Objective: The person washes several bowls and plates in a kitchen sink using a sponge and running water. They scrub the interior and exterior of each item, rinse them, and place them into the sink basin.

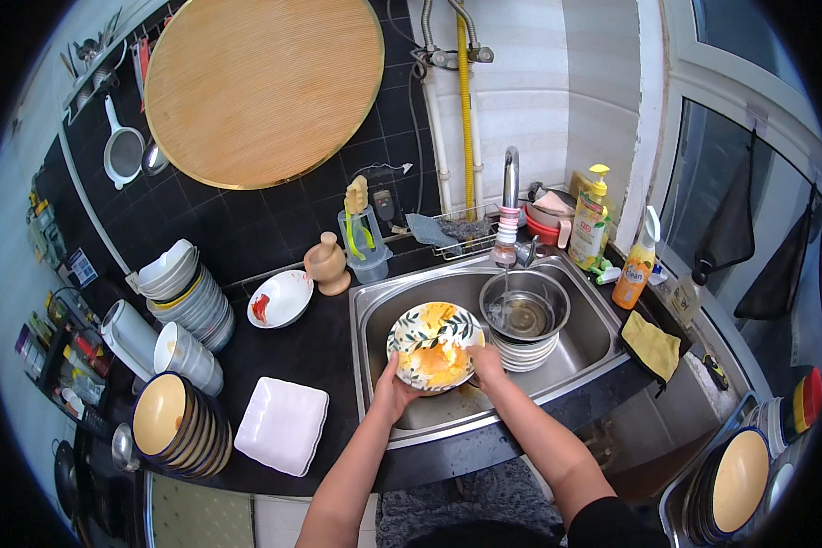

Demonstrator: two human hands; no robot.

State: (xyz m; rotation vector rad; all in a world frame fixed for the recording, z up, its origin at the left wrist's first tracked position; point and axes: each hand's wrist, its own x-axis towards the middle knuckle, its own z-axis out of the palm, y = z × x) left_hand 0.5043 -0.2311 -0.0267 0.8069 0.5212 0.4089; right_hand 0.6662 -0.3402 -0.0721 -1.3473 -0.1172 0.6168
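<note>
A leaf-patterned ceramic dish (pixel 421 335), smeared with yellow and orange residue, is held tilted over the left part of the stainless steel sink (pixel 411 435). My left hand (pixel 390 394) grips its lower left rim. My right hand (pixel 488 366) holds the right rim, its fingertips partly over the inside. Right of the dish, a metal basin (pixel 555 308) sits on a stack of white plates (pixel 524 356) in the sink. Water runs from the faucet (pixel 512 178) into this basin.
Stacked bowls (pixel 157 414), cups (pixel 185 353) and plates (pixel 198 308) crowd the counter's left. Square white plates (pixel 281 425), a red-stained bowl (pixel 281 299) and a wooden mortar (pixel 327 264) stand nearer the sink. Right are a soap bottle (pixel 589 226), a spray bottle (pixel 636 270) and a yellow cloth (pixel 651 342).
</note>
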